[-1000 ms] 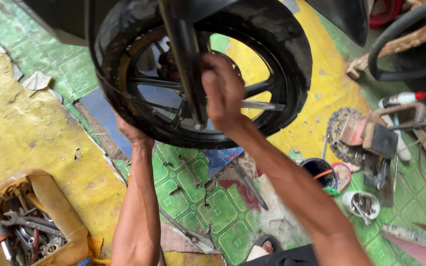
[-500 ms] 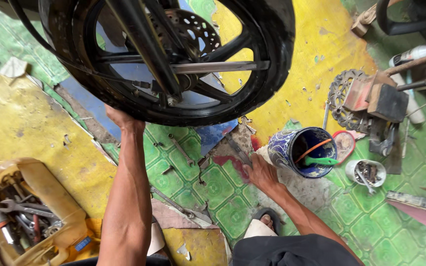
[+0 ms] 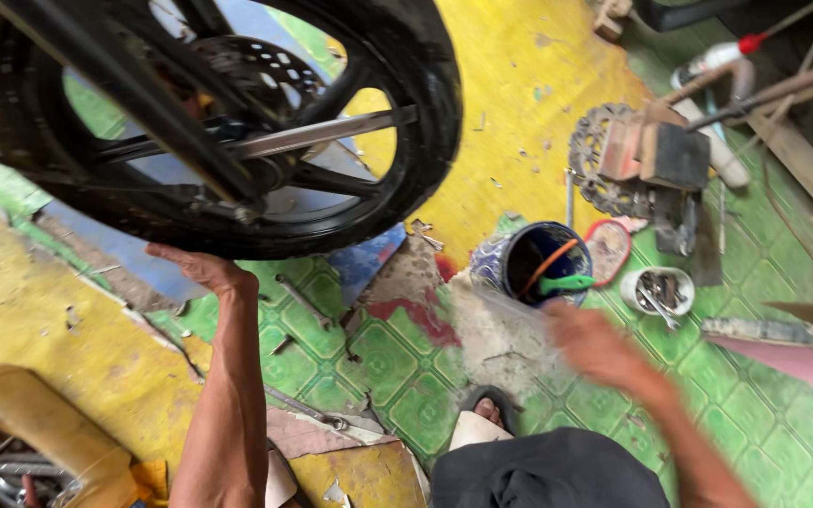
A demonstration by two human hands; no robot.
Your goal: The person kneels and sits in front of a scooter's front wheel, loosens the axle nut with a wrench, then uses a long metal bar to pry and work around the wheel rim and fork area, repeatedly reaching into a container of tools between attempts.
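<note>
A black motorcycle wheel [image 3: 406, 113] with tyre, spokes, brake disc and a metal axle rod sticking out fills the upper left. My left hand [image 3: 195, 268] presses its palm up against the underside of the tyre. My right hand [image 3: 595, 343] is blurred, low over the floor just below a blue tin can [image 3: 496, 263] that holds tools with orange and green handles. It holds nothing that I can see, and its fingers are too blurred to read.
A small white cup [image 3: 661, 293] of metal parts sits right of the can. A sprocket [image 3: 595, 160] and wooden blocks lie further back. A yellow toolbox [image 3: 39, 442] with wrenches is at lower left. My sandalled foot [image 3: 482, 419] rests on the green patterned floor.
My right hand left the wheel hub, dropped to the floor and moved right, below the can. The view swung so the wheel sits further up and left. My left hand stays under the tyre.
</note>
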